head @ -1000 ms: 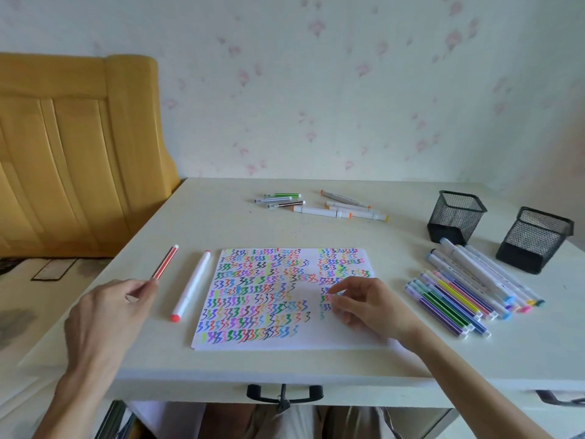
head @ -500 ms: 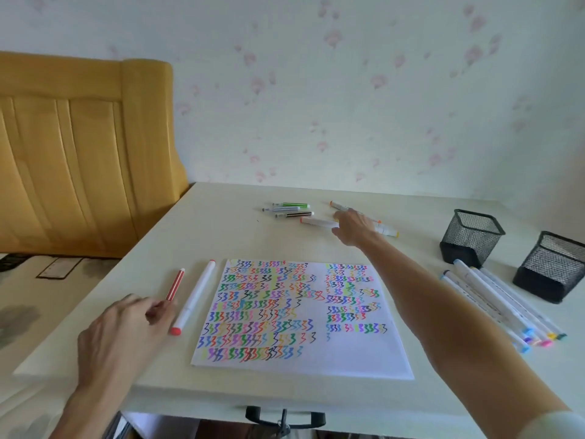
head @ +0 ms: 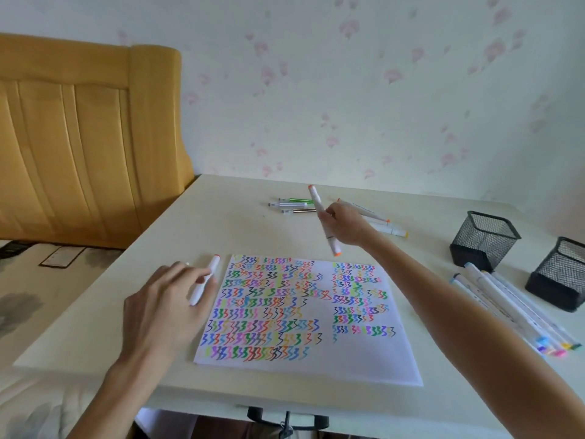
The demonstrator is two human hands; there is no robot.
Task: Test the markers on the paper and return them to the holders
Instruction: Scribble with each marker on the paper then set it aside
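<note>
The paper (head: pixel 364 362) lies in the middle of the table, covered with rows of coloured squiggles. My right hand (head: pixel 346 224) is raised beyond its far edge and holds a white marker with orange ends (head: pixel 316 201), tilted, one tip just above the paper's top edge. My left hand (head: pixel 164 308) is at the paper's left side with its fingers closed around a white marker with a red end (head: pixel 212 269). Two empty black mesh holders (head: pixel 484 239) (head: pixel 560 275) stand at the right.
A row of white and thin markers (head: pixel 512 308) lies in front of the holders. Three thin markers (head: pixel 294 205) and two white ones (head: pixel 384 226) lie at the far middle. A yellow padded headboard (head: pixel 79 137) stands left of the white table (head: pixel 95 327).
My right hand went from the paper to the far markers and lifted the orange-ended one. My left hand moved right from the thin red marker, now hidden, and took hold of the red-ended white one.
</note>
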